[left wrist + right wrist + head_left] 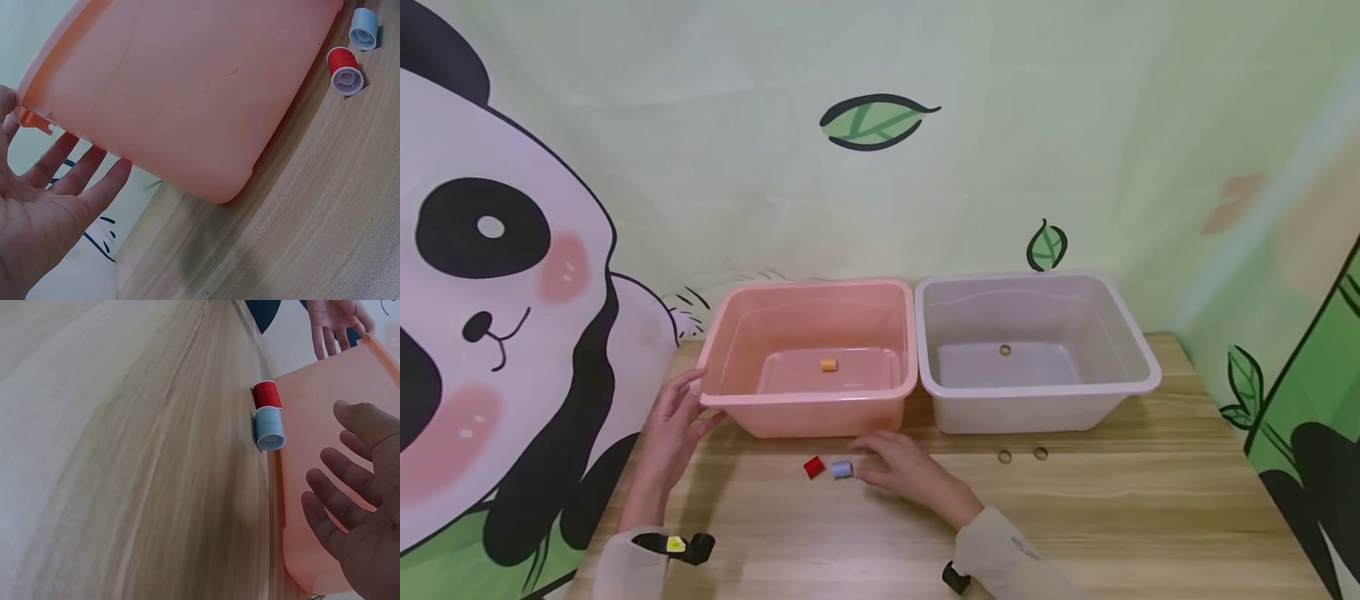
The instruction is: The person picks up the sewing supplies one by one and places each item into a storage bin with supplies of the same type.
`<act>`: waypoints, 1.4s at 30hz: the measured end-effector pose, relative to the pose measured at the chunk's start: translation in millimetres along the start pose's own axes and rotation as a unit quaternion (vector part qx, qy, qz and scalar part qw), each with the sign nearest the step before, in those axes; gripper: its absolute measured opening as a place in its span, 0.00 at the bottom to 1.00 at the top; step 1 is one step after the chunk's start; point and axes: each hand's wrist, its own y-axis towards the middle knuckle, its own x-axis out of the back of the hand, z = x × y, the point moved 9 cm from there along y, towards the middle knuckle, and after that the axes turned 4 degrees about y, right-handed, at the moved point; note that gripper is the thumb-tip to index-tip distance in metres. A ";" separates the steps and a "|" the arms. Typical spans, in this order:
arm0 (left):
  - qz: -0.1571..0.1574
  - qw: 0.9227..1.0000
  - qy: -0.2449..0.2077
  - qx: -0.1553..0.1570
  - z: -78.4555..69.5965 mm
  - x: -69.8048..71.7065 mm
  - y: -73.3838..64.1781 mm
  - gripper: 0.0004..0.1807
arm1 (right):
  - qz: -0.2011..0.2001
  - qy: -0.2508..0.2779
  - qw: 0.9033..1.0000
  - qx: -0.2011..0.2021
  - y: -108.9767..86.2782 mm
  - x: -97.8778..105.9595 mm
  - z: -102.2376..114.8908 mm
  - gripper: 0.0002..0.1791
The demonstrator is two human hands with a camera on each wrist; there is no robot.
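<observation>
My left hand (672, 429) is at the left end of the pink basin (820, 400), its fingertips against the wall under the rim in the left wrist view. The fingers (84, 172) there are mostly straight. In front of the basin, my right hand (910, 473) hovers just right of a light blue thread spool (842, 470), fingers spread and holding nothing. A red thread spool (813, 467) lies beside the blue one, and both rest on their sides. Inside the pink basin lies a small yellow-orange spool (828, 365).
A grey-white basin (1037, 408) stands right against the pink one, with a small brass-coloured ring (1005, 350) inside. Two similar rings, one of them here (1041, 453), lie on the wooden table (1150, 517) before it. A printed cloth (737, 183) hangs behind.
</observation>
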 end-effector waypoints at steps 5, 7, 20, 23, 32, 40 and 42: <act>-0.003 1.000 0.001 0.006 1.9 0.0 -0.6 0.26 | 0.004 0.002 1.000 -0.004 6.8 -4.3 -4.3 0.20; -0.006 1.000 0.005 0.011 2.5 0.6 -0.7 0.26 | 0.000 0.001 1.000 0.003 9.2 -4.7 -4.8 0.19; -0.012 1.000 0.002 0.017 0.8 1.5 -2.0 0.26 | -0.026 0.079 0.997 0.003 22.5 -17.8 -23.8 0.16; -0.016 1.000 0.002 0.018 1.1 2.5 -2.1 0.26 | -0.018 0.096 0.995 -0.007 24.7 -23.7 -26.8 0.18; -0.011 1.000 -0.015 0.013 4.0 -1.7 0.5 0.25 | -0.021 0.097 0.995 -0.019 25.9 -32.7 -40.0 0.17; -0.020 0.999 -0.008 0.025 4.2 0.9 -0.2 0.26 | -0.033 0.078 0.996 0.012 28.5 -35.4 -38.1 0.15; -0.021 0.999 -0.006 0.029 4.2 1.1 0.0 0.26 | -0.036 0.067 0.997 0.010 29.1 -36.1 -38.1 0.15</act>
